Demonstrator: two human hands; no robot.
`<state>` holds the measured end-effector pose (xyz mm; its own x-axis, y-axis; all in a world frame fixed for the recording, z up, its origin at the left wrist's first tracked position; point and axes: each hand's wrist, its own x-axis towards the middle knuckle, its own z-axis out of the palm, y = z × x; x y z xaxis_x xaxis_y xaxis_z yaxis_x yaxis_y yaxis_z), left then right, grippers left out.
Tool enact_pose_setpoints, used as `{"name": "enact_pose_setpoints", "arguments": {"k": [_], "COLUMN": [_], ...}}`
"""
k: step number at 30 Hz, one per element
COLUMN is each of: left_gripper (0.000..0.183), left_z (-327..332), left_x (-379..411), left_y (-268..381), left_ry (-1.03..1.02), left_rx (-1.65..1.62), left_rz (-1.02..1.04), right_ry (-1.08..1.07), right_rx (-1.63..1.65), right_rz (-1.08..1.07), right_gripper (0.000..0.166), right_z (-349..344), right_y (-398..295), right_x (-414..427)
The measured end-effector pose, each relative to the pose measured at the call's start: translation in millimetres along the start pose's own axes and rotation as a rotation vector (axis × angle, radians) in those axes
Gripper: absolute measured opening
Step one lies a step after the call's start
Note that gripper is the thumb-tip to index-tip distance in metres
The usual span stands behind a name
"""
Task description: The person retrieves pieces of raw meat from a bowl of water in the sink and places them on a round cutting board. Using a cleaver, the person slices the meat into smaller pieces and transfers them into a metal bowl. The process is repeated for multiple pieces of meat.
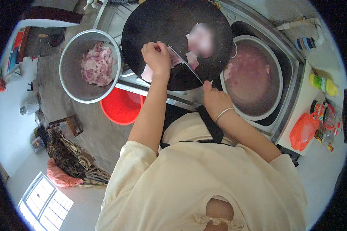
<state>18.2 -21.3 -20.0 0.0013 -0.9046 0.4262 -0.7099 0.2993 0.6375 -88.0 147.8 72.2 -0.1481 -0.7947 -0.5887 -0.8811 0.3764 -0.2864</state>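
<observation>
On a round dark cutting board [150,23], my left hand [157,59] grips a strip of pale pink raw meat [147,74] with curled fingers. Part of the strip is hidden under that hand and wrist. My right hand [217,99] is closed around the handle of a knife, seen nearly edge-on. Its blade [188,65] runs up and left across the board, beside the meat at my left fingers. Right of the blade lies a small piece of meat [192,60]. Behind it is a larger piece [201,40], partly blurred.
A metal pot [70,86] holding cut meat stands left of the board. Below it is a red plastic bucket [120,106]. In the sink [286,86] at right, a basin [273,105] holds meat in pinkish water. A yellow-green bottle [324,84] lies beyond the sink's rim.
</observation>
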Motion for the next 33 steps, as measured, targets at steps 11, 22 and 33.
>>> {"name": "enact_pose_setpoints", "arguments": {"k": [11, 22, 33], "left_gripper": [0.015, 0.008, 0.009], "left_z": [-59.4, -15.4, -8.7], "left_x": [5.3, -8.5, -16.3], "left_y": [-1.9, 12.7, 7.9], "left_ry": [0.082, -0.107, -0.185], "left_rx": [-0.073, 0.087, 0.180], "left_rz": [0.010, 0.123, 0.170], "right_ry": [0.253, 0.142, -0.002], "right_rx": [0.114, 0.081, 0.066], "right_rz": [0.018, -0.084, 0.000], "right_gripper": [0.030, 0.022, 0.021], "right_z": [-23.1, -30.8, -32.6], "right_y": [17.1, -46.0, -37.0], "right_x": [18.5, 35.5, 17.7]}}
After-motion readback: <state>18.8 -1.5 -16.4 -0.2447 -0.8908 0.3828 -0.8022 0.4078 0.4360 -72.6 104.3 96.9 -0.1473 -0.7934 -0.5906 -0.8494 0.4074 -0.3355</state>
